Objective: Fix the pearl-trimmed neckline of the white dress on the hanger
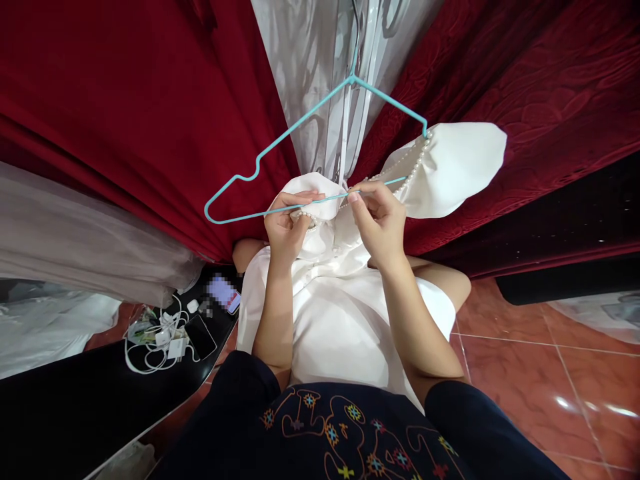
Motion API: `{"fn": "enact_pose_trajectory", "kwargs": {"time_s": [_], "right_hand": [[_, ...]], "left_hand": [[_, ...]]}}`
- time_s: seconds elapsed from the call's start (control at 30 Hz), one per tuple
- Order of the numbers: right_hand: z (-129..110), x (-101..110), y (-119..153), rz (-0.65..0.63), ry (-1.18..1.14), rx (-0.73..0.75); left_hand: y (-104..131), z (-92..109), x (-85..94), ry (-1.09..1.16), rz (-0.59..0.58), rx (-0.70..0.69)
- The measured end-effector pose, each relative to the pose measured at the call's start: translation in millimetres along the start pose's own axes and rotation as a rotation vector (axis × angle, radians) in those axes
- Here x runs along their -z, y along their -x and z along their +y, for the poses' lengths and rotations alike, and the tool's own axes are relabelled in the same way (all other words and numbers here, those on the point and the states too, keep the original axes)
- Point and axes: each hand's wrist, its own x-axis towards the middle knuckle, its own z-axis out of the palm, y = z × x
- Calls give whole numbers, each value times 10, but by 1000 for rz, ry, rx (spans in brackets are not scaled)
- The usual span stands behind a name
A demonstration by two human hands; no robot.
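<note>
A white dress [350,307] with pearl-beaded edging lies over my lap, its upper part raised in front of me. A light blue clothes hanger [305,119] is tilted above it. One puffed sleeve [457,167] hangs from the hanger's right end, while the left end is bare. My left hand [289,223] is closed around the beaded edge of the other sleeve [313,190], beside the hanger's lower bar. My right hand [379,217] pinches at the middle of that bar; whether fabric is also between its fingertips is hidden.
Red drapes [150,120] hang on both sides, with white garments [310,73] between them. To the left, a black bench [90,380] bears white cables [163,337] and phones [201,337]. Reddish floor tiles [525,340] show at the right.
</note>
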Motion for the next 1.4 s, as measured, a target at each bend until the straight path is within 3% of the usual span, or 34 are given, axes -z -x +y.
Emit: {"fn": "enact_pose_trajectory", "kwargs": {"time_s": [0.07,0.13,0.27,0.33,0.43,0.57,0.8,1.0,1.13,1.2,1.27,1.33,1.4], "right_hand": [[-26,40,-5,-14,39,24],[-55,98,-18,56,92,75],[-40,300,-116,438,267,253],[21,423,-216,564,399,383],[134,563,-398,533,515,485],[207,629,-612,421,537,441],[160,774,-950,577,480,331],[322,1175,-1123,646,329,242],[574,1330,-865,567,369,178],[627,1259,-603,468,372,169],[584,1096,-309,288,387,181],[459,881,-56,100,423,403],[306,666,97,104,359,587]], "left_hand": [[-5,16,-34,8,16,-23],[-10,18,-54,13,37,-29],[-26,10,-43,-38,72,15],[-38,12,-31,-54,74,28],[-48,24,-25,-65,73,37],[-39,38,-4,-53,73,42],[-12,24,31,-68,13,-61],[-57,84,88,-73,31,-59],[-66,42,101,7,-8,-34],[-53,-6,75,13,-29,-21],[-37,-43,43,20,-43,-6],[-26,-57,22,34,-46,6],[-23,-52,17,43,-42,10]]}}
